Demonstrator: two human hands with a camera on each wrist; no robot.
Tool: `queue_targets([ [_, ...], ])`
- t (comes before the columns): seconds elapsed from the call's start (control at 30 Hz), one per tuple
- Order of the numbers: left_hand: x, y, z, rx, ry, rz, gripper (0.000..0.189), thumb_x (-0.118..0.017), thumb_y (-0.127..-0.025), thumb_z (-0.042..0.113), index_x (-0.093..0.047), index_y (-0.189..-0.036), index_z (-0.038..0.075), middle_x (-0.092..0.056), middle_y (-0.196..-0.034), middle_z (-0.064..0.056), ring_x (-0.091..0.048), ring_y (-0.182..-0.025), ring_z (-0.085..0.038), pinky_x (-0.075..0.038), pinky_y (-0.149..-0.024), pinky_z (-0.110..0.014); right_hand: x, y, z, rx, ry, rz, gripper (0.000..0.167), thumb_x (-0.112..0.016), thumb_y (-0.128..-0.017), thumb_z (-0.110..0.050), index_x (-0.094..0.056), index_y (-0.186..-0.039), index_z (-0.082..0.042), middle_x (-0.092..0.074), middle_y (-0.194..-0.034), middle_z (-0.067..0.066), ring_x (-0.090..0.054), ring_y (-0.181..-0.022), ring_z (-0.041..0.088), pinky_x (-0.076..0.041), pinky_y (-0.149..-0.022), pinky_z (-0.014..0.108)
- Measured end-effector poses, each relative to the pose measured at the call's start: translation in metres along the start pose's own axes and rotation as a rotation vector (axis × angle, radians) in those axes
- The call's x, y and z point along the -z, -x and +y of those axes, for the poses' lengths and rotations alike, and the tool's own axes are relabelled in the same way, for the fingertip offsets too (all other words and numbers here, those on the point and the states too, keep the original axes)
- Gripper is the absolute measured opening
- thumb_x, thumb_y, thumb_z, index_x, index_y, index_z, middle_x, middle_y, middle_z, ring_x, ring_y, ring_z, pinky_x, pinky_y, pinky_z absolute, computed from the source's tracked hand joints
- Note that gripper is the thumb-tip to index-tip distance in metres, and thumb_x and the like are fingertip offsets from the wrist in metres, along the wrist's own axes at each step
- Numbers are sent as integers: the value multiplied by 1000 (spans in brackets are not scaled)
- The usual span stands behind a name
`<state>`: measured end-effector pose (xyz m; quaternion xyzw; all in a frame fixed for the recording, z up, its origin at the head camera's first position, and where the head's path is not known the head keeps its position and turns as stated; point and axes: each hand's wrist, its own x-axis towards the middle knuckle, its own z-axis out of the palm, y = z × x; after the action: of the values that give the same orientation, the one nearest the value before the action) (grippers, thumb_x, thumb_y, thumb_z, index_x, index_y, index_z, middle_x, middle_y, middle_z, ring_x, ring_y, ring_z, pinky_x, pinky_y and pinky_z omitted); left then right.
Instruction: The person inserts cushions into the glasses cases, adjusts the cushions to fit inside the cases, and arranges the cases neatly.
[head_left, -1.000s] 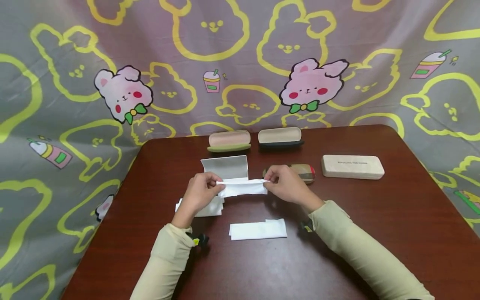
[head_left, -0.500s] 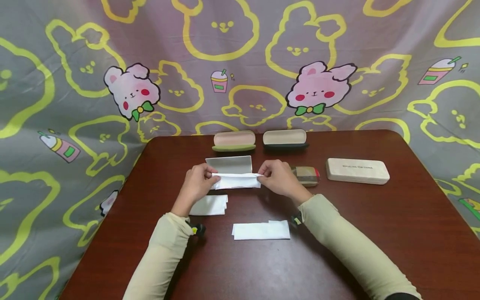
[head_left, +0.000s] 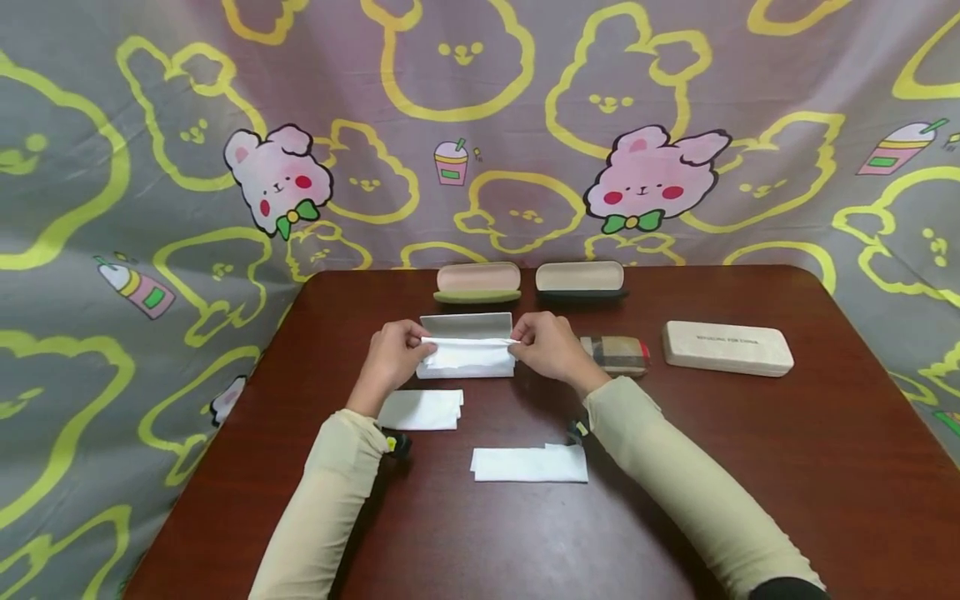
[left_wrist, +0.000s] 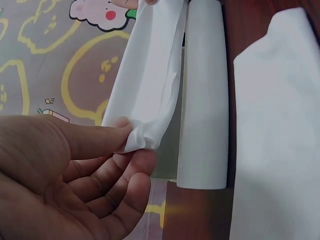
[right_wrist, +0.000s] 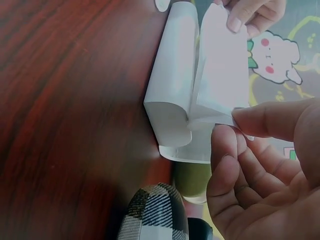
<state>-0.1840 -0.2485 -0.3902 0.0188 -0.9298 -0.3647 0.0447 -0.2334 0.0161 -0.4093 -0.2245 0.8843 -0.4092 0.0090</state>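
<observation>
A folded white cloth [head_left: 468, 353] is stretched level between both hands above an open white glasses case [head_left: 467, 323]. My left hand [head_left: 392, 357] pinches one end of it between thumb and fingers, as the left wrist view shows close up. At the opposite end my right hand [head_left: 553, 348] pinches the corner, its other fingers curled below. The raised lid stands behind the cloth, and the case's rounded front [right_wrist: 170, 70] shows in the right wrist view. Most of the case's inside is hidden by the cloth.
Two folded white cloths, one by the left wrist [head_left: 422, 410] and one nearer the front [head_left: 530, 464], lie on the table. A plaid case [head_left: 618, 355] and a shut cream case [head_left: 727, 348] are at right. Behind stand an open green case [head_left: 478, 279] and an open dark case [head_left: 580, 282].
Both hands have carried the stretched cloth forward, over the open white case, whose front now shows beneath it. The head view has shifted slightly. The other cloths and cases stay put.
</observation>
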Motion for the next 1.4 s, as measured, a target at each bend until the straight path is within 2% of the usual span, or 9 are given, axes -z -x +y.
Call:
queue_targets([
  [0.2, 0, -12, -6, 20, -13, 29, 14, -77, -90, 14, -73, -97, 3, -65, -86, -7, -56, -80, -24, -46, -72, -37, -5, -10, 0, -11, 9, -10, 8, -76, -86, -15, -70, -84, -11, -66, -78, 0, -60, -75, 20, -49, -69, 35],
  [0.53, -1, -23, -12, 89, 37, -4, 15, -77, -91, 15, -73, -100, 3, -63, -90, -8, -55, -85, -24, -45, -73, -37, -9, -19, 2, -32, -6, 0, 9, -76, -85, -13, -69, -83, -10, -65, -76, 1, -59, -72, 19, -48, -68, 34],
  [0.97, -7, -29, -21, 76, 25, -12, 15, -77, -90, 17, -73, -97, 5, -62, -87, -6, -54, -81, -22, -45, -69, -35, -16, -24, 7, -85, -14, 1, 11, -77, -87, -13, -69, -80, -9, -65, -75, 2, -60, -71, 19, -48, -65, 33],
  [1.13, -7, -30, -22, 86, 5, -7, 14, -79, -89, 16, -74, -95, 5, -64, -85, -6, -56, -80, -23, -46, -69, -35, -17, -27, 9, -73, 0, 2, 11, -76, -87, -13, -69, -79, -10, -65, -73, 0, -60, -71, 19, -48, -65, 33],
  [1.4, -11, -32, -25, 63, -47, -10, 14, -81, -87, 17, -76, -93, 6, -65, -81, -5, -57, -79, -22, -46, -68, -34, -17, -30, 11, -43, 66, -30, 10, -74, -87, -12, -72, -78, -11, -67, -72, -2, -60, -69, 19, -49, -65, 33],
])
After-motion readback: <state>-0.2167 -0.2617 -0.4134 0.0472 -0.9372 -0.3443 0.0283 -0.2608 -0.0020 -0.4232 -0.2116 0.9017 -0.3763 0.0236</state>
